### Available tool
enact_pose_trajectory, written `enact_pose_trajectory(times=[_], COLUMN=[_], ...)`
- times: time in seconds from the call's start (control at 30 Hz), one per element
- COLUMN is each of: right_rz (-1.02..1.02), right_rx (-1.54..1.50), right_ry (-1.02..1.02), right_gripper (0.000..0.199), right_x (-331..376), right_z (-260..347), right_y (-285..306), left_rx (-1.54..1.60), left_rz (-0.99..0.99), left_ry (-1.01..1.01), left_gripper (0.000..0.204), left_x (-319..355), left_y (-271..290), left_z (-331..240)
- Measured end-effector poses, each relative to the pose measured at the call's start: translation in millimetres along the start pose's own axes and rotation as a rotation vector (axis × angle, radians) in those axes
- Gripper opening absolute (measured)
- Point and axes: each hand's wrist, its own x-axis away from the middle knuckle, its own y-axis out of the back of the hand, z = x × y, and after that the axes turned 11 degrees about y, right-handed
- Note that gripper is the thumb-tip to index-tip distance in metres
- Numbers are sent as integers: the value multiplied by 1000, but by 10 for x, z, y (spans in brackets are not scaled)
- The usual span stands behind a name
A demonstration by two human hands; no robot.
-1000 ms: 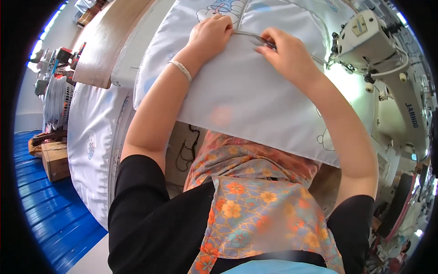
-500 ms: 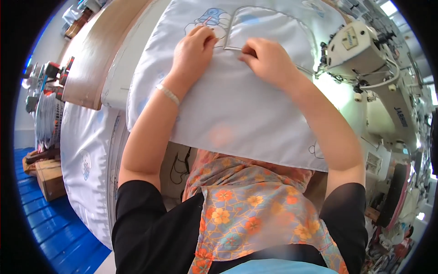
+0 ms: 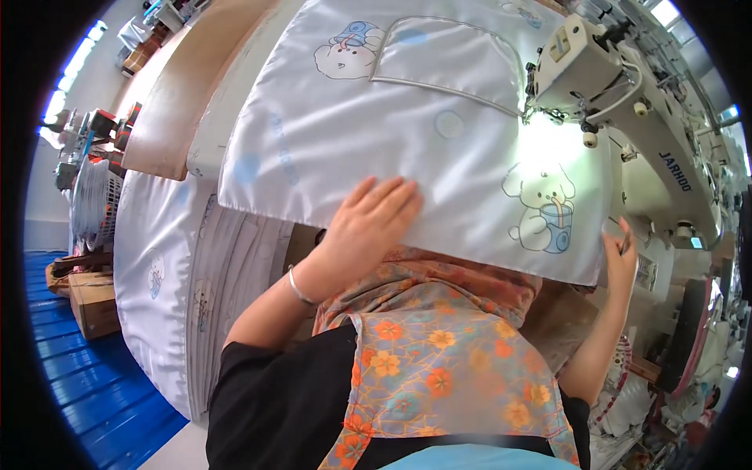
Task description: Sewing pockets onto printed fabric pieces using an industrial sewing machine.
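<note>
A large white quilted fabric panel (image 3: 337,145) with printed cartoon puppies and blue dots lies over the machine table and hangs toward my lap. A pocket-shaped piece with grey piped edging (image 3: 450,59) sits on its far part, its right corner by the sewing machine's needle area. My left hand (image 3: 376,215) rests flat on the panel near its front edge, fingers extended. At the panel's right edge, my right hand (image 3: 620,252) is raised beside the table, thumb and forefinger apart. A small dark patch shows between its fingers, too small to make out.
The sewing machine (image 3: 627,102) stands at the right, its lamp lighting the fabric. More white printed fabric (image 3: 157,290) hangs in layers at the left. A wooden board (image 3: 184,86), a cardboard box (image 3: 94,301) and blue flooring (image 3: 102,399) lie further left.
Both hands have left the pocket edge: the left came down to the panel's front part, the right moved to its right edge. The panel has shifted, bringing the pocket corner to the machine.
</note>
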Motion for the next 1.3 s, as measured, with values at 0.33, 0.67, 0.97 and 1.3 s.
enact_pose_trajectory(times=[0.33, 0.67, 0.97, 1.3], right_rz=[77, 158, -98, -35], right_rx=[-111, -249, -20, -69], right_ry=[283, 154, 369, 377], right_gripper=[50, 37, 25, 21], right_x=[-25, -341, -536, -361], right_z=[559, 785, 588, 772], right_y=[-725, -1017, -1187, -1170], left_rx=[-90, 1, 78, -61], left_rz=[-409, -267, -203, -265], left_ry=[280, 238, 176, 325], left_gripper=[30, 46, 54, 46], left_x=[659, 453, -195, 219], left_y=[173, -32, -35, -8], left_z=[528, 153, 19, 684])
